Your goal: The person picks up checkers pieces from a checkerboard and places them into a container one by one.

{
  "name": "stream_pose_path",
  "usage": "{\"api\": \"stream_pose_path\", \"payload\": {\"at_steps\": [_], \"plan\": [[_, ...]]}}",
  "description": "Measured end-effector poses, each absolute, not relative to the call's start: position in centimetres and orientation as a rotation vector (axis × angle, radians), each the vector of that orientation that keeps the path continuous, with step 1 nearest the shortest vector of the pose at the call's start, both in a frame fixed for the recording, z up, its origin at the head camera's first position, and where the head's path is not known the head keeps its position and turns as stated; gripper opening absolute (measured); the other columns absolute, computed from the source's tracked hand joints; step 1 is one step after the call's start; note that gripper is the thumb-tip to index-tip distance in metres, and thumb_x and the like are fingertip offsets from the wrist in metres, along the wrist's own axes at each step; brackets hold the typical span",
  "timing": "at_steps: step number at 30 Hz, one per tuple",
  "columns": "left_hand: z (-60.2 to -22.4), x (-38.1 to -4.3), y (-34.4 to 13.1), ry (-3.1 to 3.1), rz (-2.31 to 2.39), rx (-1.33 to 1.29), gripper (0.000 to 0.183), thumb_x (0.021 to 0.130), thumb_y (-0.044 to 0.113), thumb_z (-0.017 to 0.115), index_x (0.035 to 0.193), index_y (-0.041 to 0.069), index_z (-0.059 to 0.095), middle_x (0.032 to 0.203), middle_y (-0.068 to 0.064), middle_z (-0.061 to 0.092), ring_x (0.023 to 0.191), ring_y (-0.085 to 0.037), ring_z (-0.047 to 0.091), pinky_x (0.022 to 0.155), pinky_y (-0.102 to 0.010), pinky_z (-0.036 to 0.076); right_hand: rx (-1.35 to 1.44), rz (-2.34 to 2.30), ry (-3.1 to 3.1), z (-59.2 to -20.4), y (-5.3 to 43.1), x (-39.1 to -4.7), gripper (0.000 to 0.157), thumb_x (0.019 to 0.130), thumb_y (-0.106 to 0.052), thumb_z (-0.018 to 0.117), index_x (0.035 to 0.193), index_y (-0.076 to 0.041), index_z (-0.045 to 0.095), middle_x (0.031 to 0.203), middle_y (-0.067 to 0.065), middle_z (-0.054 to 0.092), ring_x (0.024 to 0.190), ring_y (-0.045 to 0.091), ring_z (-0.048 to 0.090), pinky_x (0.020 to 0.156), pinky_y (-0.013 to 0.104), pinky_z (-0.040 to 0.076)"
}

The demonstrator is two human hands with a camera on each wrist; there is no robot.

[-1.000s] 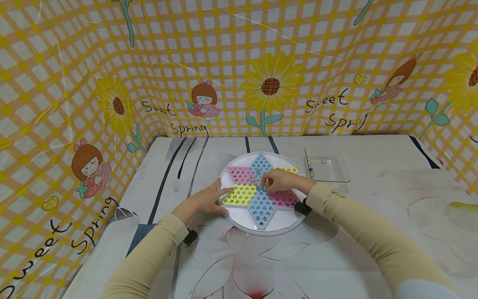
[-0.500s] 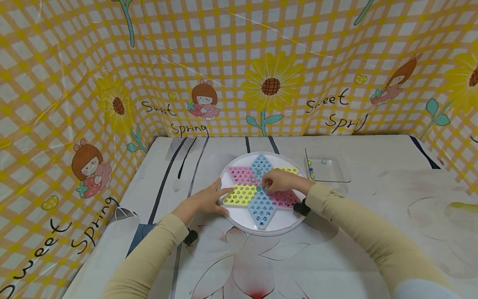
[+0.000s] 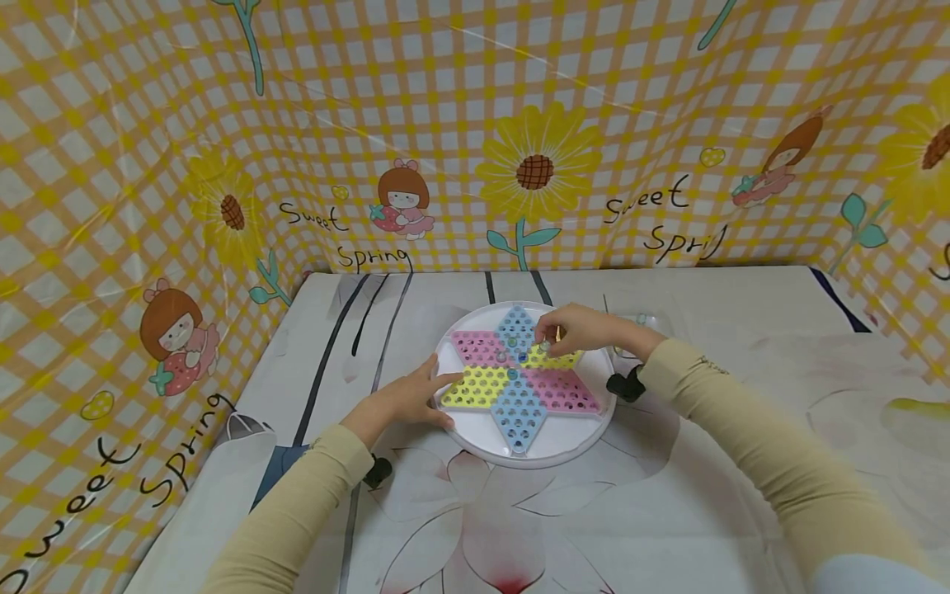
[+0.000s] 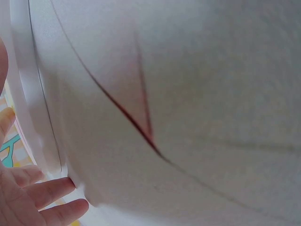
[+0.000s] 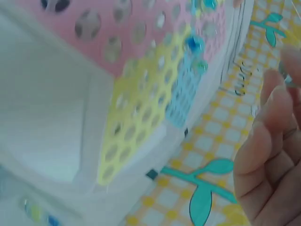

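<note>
On a round white Chinese checkers board (image 3: 475,433) lies a star of pink, yellow and blue hole-filled sections. My left hand (image 3: 406,396) rests its spread, fairly straight fingers at the board's left rim. Over the upper right yellow section (image 3: 567,361), my right hand (image 3: 585,328) pinches a clear glass marble (image 5: 286,75) between thumb and fingertips. Several marbles sit near the star's middle: a blue marble (image 3: 523,358), a teal marble (image 3: 512,374), a clear marble (image 3: 501,357) and a greenish marble (image 3: 512,341).
A clear tray (image 3: 663,324) stands behind the right wrist, partly hidden; a marble shows inside. Checked sunflower cloth (image 3: 445,107) walls the back and sides. A folded grey-white item (image 3: 241,450) lies at the table's left edge.
The right hand has lifted from the star's middle and moved back and right, now with a marble visible in its fingers. The marble beside the teal one is gone. The left hand stays put.
</note>
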State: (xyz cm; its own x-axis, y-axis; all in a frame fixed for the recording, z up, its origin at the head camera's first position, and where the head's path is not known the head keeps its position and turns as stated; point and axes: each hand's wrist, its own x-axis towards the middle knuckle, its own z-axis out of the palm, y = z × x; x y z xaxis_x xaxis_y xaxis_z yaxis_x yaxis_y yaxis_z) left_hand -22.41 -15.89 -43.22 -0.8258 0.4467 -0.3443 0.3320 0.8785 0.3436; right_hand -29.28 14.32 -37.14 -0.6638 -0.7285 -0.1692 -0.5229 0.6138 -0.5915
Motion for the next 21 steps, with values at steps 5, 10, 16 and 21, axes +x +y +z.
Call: {"api": "stream_pose_path", "payload": {"at_steps": [5, 10, 16, 21], "plan": [[-43.4, -22.4, -16.0, 2.627, 0.379, 0.571, 0.079, 0.074, 0.048, 0.069, 0.142, 0.033, 0.032, 0.152, -0.021, 0.003, 0.127, -0.042, 0.036, 0.099, -0.051, 0.036, -0.979, -0.728, 2.439, -36.4, 15.7, -29.8, 0.013, 0.081, -0.006, 0.065, 0.093, -0.005, 0.061, 0.082, 0.002, 0.055, 0.073, 0.015, 0.048, 0.061, 0.025, 0.043], [-43.5, -22.4, -16.0, 2.632, 0.382, 0.575, 0.078, 0.074, 0.047, 0.069, 0.142, 0.033, 0.033, 0.152, -0.022, 0.004, 0.128, -0.043, 0.033, 0.099, -0.052, 0.035, -0.945, -0.756, 2.434, -35.6, 17.1, -30.3, 0.015, 0.082, -0.007, 0.065, 0.095, -0.004, 0.06, 0.083, 0.003, 0.055, 0.072, 0.016, 0.048, 0.059, 0.024, 0.042], [-43.4, -22.4, -16.0, 2.633, 0.385, 0.578, 0.078, 0.074, 0.047, 0.069, 0.142, 0.033, 0.032, 0.152, -0.022, 0.004, 0.129, -0.043, 0.031, 0.1, -0.052, 0.035, -0.869, -0.816, 2.45, -34.7, 18.7, -30.9, 0.015, 0.083, -0.009, 0.065, 0.095, -0.004, 0.059, 0.084, 0.004, 0.054, 0.074, 0.018, 0.048, 0.06, 0.025, 0.044], [-43.3, -22.4, -16.0, 2.629, 0.39, 0.576, 0.078, 0.075, 0.048, 0.068, 0.142, 0.032, 0.032, 0.152, -0.022, 0.003, 0.13, -0.043, 0.031, 0.101, -0.052, 0.034, -0.791, -0.849, 2.454, -34.3, 20.0, -31.3, 0.018, 0.084, -0.012, 0.064, 0.098, -0.003, 0.058, 0.086, 0.005, 0.053, 0.078, 0.019, 0.046, 0.06, 0.028, 0.043]]}}
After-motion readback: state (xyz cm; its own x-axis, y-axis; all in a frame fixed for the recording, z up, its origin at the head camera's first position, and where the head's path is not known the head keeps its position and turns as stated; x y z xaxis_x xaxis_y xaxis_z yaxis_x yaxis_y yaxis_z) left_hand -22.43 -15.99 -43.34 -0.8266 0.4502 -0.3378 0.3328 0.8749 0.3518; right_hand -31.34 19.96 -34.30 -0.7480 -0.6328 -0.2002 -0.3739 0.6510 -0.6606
